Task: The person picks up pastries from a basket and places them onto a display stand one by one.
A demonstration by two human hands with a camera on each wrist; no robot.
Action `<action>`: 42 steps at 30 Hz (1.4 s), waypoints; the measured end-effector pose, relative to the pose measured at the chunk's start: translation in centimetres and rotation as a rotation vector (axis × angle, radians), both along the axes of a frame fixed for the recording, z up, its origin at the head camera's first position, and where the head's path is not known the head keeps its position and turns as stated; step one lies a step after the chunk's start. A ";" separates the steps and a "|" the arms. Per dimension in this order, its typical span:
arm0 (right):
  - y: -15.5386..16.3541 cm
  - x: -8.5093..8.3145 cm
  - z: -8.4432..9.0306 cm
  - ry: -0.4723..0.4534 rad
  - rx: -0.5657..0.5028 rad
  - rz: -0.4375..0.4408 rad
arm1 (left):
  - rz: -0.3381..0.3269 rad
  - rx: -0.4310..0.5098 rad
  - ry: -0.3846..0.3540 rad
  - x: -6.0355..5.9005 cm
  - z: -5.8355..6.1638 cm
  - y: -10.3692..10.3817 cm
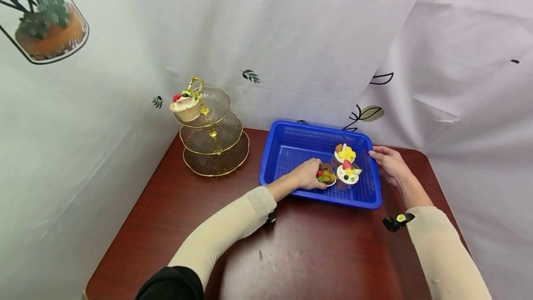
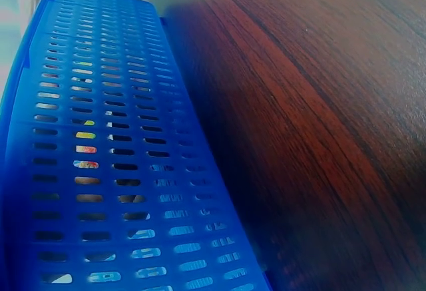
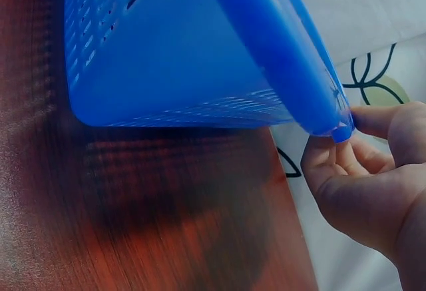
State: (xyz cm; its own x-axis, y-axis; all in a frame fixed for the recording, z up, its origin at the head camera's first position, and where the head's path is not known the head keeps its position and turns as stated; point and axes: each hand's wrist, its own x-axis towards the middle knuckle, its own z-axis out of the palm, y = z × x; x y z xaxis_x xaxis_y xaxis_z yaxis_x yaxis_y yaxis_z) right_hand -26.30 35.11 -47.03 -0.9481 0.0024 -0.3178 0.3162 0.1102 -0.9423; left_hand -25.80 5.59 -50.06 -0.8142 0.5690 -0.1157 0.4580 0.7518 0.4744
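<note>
Inside the blue plastic basket (image 1: 283,152), my left hand (image 1: 308,173) grips a chocolate-brown cupcake topped with fruit (image 1: 327,177). Two white-cream cupcakes stand just right of it: one with a strawberry (image 1: 347,175), the other with a yellow topping (image 1: 345,154). My right hand (image 1: 389,161) pinches the basket's right rim, thumb on one side and fingers on the other; the right wrist view shows this hand (image 3: 366,178) at the rim's corner. In the left wrist view the perforated basket wall (image 2: 120,138) hides my left hand.
A three-tier glass stand (image 1: 212,138) with gold rims is at the back left of the brown table (image 1: 266,263). One cream cupcake (image 1: 186,108) with red fruit sits on its top tier. A white printed cloth (image 1: 316,50) hangs behind the table.
</note>
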 end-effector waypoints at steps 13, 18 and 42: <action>0.0 0.0 0.1 -0.012 0.000 0.023 | 0.029 0.007 0.008 -0.3 0.7 -0.4; 0.2 0.1 -0.3 0.003 -0.005 -0.006 | 0.019 -0.001 0.011 -0.5 1.8 -0.7; -0.4 0.3 -0.5 0.025 -0.007 -0.037 | -0.055 0.151 0.095 1.5 8.7 -4.9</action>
State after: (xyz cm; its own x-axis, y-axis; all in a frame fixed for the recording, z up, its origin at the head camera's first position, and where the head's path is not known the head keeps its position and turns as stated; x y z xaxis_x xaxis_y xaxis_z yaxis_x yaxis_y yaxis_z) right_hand -26.00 34.74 -47.51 -0.9551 0.0355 -0.2942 0.2962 0.0926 -0.9506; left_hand -24.28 0.73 -41.32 -0.7848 0.6177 0.0501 0.5442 0.6483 0.5325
